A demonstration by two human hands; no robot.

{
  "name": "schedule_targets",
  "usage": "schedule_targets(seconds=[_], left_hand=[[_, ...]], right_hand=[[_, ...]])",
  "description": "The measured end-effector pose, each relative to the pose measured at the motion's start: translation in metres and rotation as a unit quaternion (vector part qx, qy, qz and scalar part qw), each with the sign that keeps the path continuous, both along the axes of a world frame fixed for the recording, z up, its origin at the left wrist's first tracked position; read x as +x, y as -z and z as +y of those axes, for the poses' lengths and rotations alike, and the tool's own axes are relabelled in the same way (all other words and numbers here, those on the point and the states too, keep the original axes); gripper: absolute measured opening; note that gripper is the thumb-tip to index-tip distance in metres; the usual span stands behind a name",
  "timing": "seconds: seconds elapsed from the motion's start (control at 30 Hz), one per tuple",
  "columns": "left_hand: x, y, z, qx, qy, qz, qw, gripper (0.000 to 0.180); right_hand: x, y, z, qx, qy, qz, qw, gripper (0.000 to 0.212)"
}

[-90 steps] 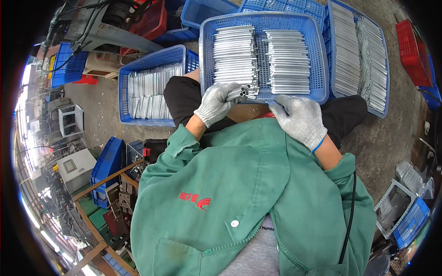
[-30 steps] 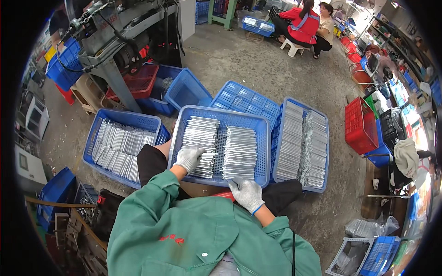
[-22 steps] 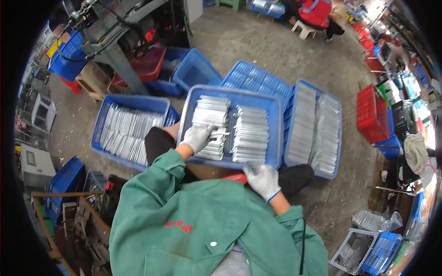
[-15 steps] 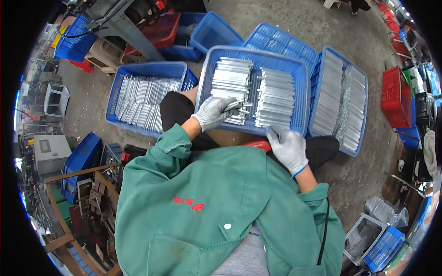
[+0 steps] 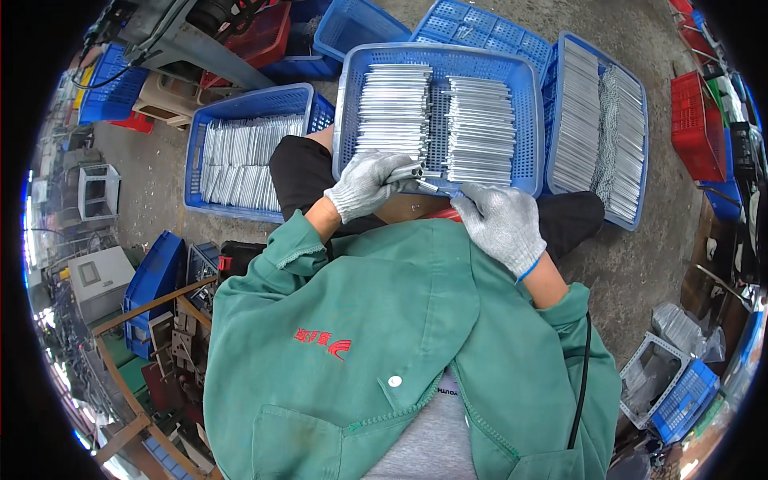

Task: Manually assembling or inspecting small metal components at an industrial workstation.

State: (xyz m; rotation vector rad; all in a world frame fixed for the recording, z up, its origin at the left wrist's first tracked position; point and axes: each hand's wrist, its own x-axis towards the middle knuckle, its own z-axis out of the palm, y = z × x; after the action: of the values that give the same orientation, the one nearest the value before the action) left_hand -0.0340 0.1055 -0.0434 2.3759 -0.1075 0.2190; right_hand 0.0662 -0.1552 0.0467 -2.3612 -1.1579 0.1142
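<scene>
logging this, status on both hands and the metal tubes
Left hand closed on a few metal tubes. Right hand at near rim of blue basket, grip unclear. Left hand hides near end of left tube row.

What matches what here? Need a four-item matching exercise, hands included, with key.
Column one
1. left hand
2. right hand
3. green jacket
4. middle blue crate

Column two
A. bears red embroidery on the chest
B. gripping several short tubes
C. contains two side-by-side tube stacks
D. gloved, with a blue cuff edge

Pairs: 1-B, 2-D, 3-A, 4-C
</scene>
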Motion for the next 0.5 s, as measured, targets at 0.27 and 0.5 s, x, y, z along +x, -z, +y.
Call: schedule_targets(seconds=[0.27,0.5], left_hand=[[0.001,-0.012,-0.014,0.026,-0.002,-0.038,0.999,0.026],[0.002,-0.032,-0.026,0.052,-0.005,-0.098,0.994,0.023]], right_hand=[[0.001,0.004,-0.002,-0.056,0.007,0.002,0.998,0.019],[0.001,-0.009,0.002,-0.096,0.023,0.055,0.994,0.021]])
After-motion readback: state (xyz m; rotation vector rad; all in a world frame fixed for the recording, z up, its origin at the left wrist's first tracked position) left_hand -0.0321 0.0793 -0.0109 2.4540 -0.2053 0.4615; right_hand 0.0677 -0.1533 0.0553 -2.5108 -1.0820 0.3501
